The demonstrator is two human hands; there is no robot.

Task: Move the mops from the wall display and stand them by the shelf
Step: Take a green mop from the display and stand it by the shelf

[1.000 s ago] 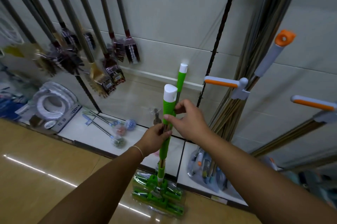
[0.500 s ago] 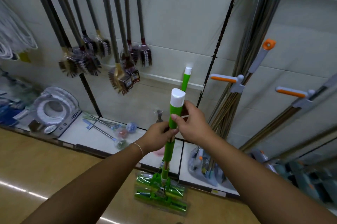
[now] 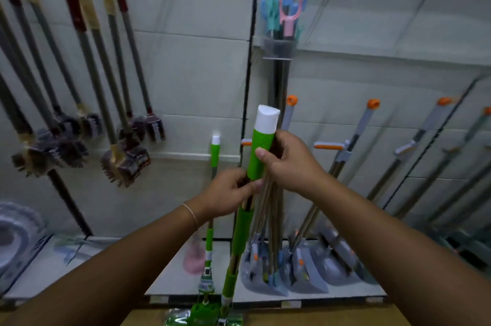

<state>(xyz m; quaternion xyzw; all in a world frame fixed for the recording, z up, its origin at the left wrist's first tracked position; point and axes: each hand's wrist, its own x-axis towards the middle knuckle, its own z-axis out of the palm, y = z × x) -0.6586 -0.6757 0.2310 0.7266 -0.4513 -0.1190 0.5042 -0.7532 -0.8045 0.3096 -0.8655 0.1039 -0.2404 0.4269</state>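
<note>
Holding green mop [image 3: 259, 155], white-capped, upright; left hand [image 3: 225, 194] grip clamped | right hand [image 3: 291, 163] grip clamped

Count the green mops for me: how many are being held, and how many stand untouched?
Held green mop, gripped by left hand and right hand: 1
Free-standing green mop: 1
Total: 2

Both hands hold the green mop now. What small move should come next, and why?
Probably lift the green mop a little and draw it back from the wall. The right hand grips its top sleeve, the left hand pinches the pole below, but its head is near the display base beside a second green mop.
</note>
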